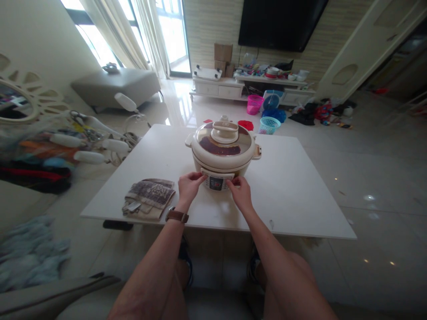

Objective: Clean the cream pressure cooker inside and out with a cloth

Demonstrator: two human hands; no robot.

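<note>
A cream electric cooker (pixel 223 151) with a glass lid and a knob on top stands in the middle of a white table (pixel 287 186). My left hand (pixel 188 186), with a brown watch on its wrist, curls its fingers against the left side of the cooker's front control panel. My right hand (pixel 239 192) presses its fingers on the right side of that panel. Both hands touch the cooker's front base. A folded patterned cloth (pixel 148 198) lies on the table left of my left hand.
Left of the table is a clutter of white handles and coloured things (pixel 83 142). Beyond the table stand pink (pixel 254 104) and blue baskets (pixel 268 125), a low TV cabinet (pixel 230 87) and a grey bench (pixel 116 85). My knees sit under the table's near edge.
</note>
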